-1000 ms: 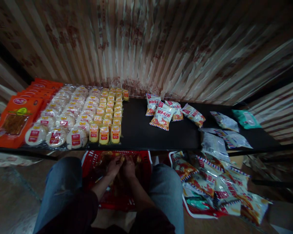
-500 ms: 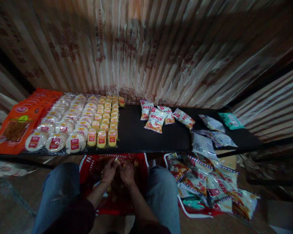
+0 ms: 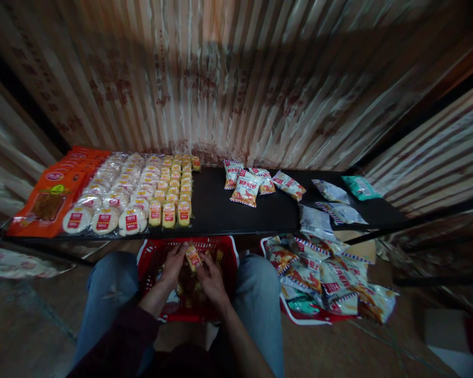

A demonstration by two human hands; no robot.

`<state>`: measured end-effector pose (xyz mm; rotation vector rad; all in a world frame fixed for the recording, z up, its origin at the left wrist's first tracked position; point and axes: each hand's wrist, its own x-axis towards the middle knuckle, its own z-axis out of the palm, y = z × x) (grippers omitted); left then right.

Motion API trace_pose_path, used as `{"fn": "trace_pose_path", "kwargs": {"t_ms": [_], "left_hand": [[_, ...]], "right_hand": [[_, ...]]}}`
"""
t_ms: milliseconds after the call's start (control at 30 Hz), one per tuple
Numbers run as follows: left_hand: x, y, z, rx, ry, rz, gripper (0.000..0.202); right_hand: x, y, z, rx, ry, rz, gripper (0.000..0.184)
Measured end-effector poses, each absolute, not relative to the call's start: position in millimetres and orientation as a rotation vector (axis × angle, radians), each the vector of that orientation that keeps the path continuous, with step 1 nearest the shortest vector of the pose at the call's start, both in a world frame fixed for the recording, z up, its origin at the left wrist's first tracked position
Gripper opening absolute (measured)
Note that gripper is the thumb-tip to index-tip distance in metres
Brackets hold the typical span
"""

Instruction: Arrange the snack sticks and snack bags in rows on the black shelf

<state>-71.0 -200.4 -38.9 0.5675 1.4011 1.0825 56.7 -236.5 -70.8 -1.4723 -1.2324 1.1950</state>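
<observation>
Head view: left hand (image 3: 174, 264) and right hand (image 3: 212, 279) grip a yellow packet (image 3: 193, 259) over a red basket (image 3: 189, 318) where dimly seen packets (image 3: 219, 255) remain unshelved, while matching packets (image 3: 174, 190) already stand in three columns, a lone packet (image 3: 196, 164) behind to the right, on a black shelf (image 3: 215, 215).

Clear, glossy plastic film is wrapped around the small yellow cake packet (image 3: 193, 258), the yellow cakes (image 3: 168, 212) and the round white crackers (image 3: 104, 220). A smooth sheen is shown by the orange packets (image 3: 49, 202). The snack bags (image 3: 246, 188) are made of shiny, crinkled film. The shelf (image 3: 208, 202) is finished in smooth, dull black. Hard red plastic is seen in the perforated basket (image 3: 145, 260). The curtain (image 3: 205, 94) is pleated and streaked with sheen; cloth or film cannot be told. The jeans (image 3: 258, 294) are of matt, faded denim.
</observation>
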Motion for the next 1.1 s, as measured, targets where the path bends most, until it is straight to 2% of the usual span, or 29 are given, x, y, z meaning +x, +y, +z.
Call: {"fn": "trace_pose_path", "kwargs": {"t_ms": [233, 567, 733, 1100], "left_hand": [[-61.0, -219.5, -21.3, 0.466, 1.246, 1.227, 0.045], [-40.1, -244.8, 1.8, 0.679, 1.314, 1.23, 0.031], [-36.0, -246.5, 0.5, 0.624, 1.329, 1.238, 0.035], [-31.0, -245.3, 3.0, 0.449, 1.358, 1.232, 0.045]], "right_hand": [[57.0, -251.7, -57.9, -1.419, -0.95, 1.155, 0.044], [57.1, -255.5, -28.6, -1.437, -1.059, 0.963, 0.027], [57.2, -261.5, -21.3, -1.429, -1.107, 0.971, 0.027], [55.6, -270.0, -2.7, -1.429, -1.431, 0.642, 0.027]]}}
